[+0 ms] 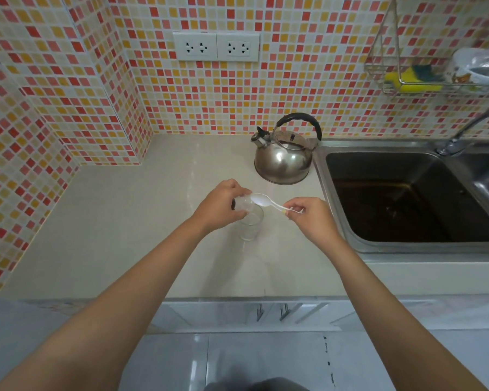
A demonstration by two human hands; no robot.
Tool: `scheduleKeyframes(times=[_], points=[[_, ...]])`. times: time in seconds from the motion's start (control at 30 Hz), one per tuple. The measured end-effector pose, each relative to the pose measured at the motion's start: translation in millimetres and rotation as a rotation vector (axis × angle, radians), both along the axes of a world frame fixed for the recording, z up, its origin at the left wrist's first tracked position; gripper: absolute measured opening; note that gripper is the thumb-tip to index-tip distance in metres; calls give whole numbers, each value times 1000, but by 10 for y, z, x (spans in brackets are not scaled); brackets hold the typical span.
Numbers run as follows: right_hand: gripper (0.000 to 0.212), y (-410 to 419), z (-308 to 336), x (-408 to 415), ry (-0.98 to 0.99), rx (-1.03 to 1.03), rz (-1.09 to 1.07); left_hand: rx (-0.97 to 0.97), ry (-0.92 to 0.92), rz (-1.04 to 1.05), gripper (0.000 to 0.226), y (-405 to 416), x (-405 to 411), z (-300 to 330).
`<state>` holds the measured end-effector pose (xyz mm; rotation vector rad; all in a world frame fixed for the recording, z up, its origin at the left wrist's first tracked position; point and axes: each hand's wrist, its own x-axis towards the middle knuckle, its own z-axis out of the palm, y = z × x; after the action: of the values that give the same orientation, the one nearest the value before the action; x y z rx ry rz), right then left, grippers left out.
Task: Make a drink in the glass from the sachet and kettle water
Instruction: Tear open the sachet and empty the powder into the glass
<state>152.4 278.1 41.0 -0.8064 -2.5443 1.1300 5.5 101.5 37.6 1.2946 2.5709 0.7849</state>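
Observation:
A clear glass point(249, 228) stands upright on the pale counter point(119, 227), just in front of me. My left hand point(219, 206) grips a small clear container point(243, 204), tipped sideways with its mouth over the glass rim. My right hand point(312, 217) pinches the handle end of a white plastic spoon point(261, 200), whose bowl lies at the container's mouth above the glass. A steel whistling kettle point(283, 158) with a black handle sits behind, near the wall, apart from both hands. I cannot see what is inside the container or the glass.
A steel sink point(406, 198) lies to the right of the glass, with a tap point(463, 131) at its back. A wire rack point(406, 80) with a yellow sponge hangs on the tiled wall. Two wall sockets point(216, 46) sit above the counter. Cabinet doors lie below the counter edge.

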Motion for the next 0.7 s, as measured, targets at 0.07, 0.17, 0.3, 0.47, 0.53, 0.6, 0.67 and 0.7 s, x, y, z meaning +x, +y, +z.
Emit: scheduleKeyframes(times=[0.07,0.17,0.3,0.47,0.53,0.6,0.67,0.7], points=[[10,-13,-7,15,-1,4,-5,-77,56,-24,51,-8,-7,1],[11,-33,-18,37,-2,6,4,-163,112,-53,51,-16,-26,15],[14,-48,-7,66,-31,53,9,-281,204,-117,48,-2,-41,59],[17,-52,18,81,-95,205,34,-391,350,-209,38,63,-40,145],[19,-48,17,80,-108,253,42,-444,416,-245,34,100,-41,168],[20,-52,16,81,-117,298,53,-479,476,-272,30,143,-43,188],[22,-63,22,80,-134,375,76,-505,521,-296,26,185,-39,206],[24,-71,29,77,-148,432,93,-519,540,-309,25,204,-35,213]])
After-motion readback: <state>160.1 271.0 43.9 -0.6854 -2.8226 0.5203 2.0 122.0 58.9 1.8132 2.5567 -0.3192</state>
